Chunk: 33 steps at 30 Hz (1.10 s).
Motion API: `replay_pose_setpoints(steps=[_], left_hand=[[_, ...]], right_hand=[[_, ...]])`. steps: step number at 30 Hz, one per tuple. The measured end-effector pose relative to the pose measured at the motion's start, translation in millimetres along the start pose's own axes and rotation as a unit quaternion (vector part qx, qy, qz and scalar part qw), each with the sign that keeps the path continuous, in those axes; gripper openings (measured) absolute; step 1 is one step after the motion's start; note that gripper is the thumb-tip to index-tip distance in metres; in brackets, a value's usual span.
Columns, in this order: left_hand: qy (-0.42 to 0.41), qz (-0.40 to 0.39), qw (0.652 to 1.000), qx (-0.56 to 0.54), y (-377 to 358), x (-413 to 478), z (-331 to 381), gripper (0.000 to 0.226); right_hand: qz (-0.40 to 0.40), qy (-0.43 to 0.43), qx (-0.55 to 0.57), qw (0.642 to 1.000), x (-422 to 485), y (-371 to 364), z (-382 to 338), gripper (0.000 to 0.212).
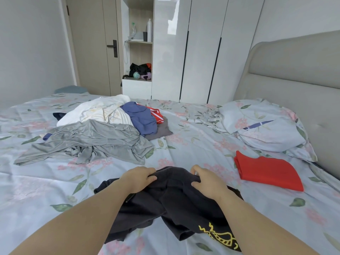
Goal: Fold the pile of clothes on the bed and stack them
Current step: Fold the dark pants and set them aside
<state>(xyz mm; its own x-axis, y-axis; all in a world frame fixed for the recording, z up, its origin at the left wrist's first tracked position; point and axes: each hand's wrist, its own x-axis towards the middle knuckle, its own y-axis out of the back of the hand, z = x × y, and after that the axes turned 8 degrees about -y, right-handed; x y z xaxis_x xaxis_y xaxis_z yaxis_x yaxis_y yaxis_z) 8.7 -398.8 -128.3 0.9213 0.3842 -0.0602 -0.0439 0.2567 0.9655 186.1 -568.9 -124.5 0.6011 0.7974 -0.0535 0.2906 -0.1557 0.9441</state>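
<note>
At six o'clock in the view a black garment (176,203) lies crumpled on the bed (193,144), a yellow print (220,236) showing on its near right part. Both hands hold its far edge: the left hand (139,178) at eleven o'clock of the garment has its fingers curled over a bunch of the cloth, and the right hand (206,183) at one o'clock grips the cloth too, fingers bent into a fold with the thumb on the near side. The two hands are near each other, with a hump of black cloth raised between them. The unfolded pile (103,126) sits well apart at eleven o'clock from the hands. In it a grey garment (92,142) sprawls nearest, a white one (99,112) lies behind it, a blue one (141,118) is at the white one's three o'clock, and a red striped piece (155,115) pokes out just beside the blue. At three o'clock from the hands a folded red garment (268,172) lies flat on the sheet. A pillow (263,124) rests at its twelve o'clock, against the padded headboard (294,80). A white wardrobe (202,52) stands beyond the bed at twelve o'clock, with a door (95,43) at its nine o'clock.
</note>
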Motion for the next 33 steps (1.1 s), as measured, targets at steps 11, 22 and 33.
replay_pose_setpoints(steps=[11, 22, 33], left_hand=[[0.026, 0.133, 0.99, 0.042, 108.9, 8.3, 7.2, 0.019], [0.018, 0.6, 0.796, 0.07, 255.1, -18.7, 87.4, 0.02], [-0.074, 0.316, 0.945, 0.049, 272.2, -42.8, 67.7, 0.019]], right_hand=[[0.163, -0.032, -0.029, 0.986, 2.8, 78.5, -24.4, 0.016], [0.574, 0.025, 0.031, 0.818, -27.4, 238.2, -96.5, 0.022], [0.299, 0.071, -0.023, 0.951, -30.9, 261.3, -75.5, 0.013]])
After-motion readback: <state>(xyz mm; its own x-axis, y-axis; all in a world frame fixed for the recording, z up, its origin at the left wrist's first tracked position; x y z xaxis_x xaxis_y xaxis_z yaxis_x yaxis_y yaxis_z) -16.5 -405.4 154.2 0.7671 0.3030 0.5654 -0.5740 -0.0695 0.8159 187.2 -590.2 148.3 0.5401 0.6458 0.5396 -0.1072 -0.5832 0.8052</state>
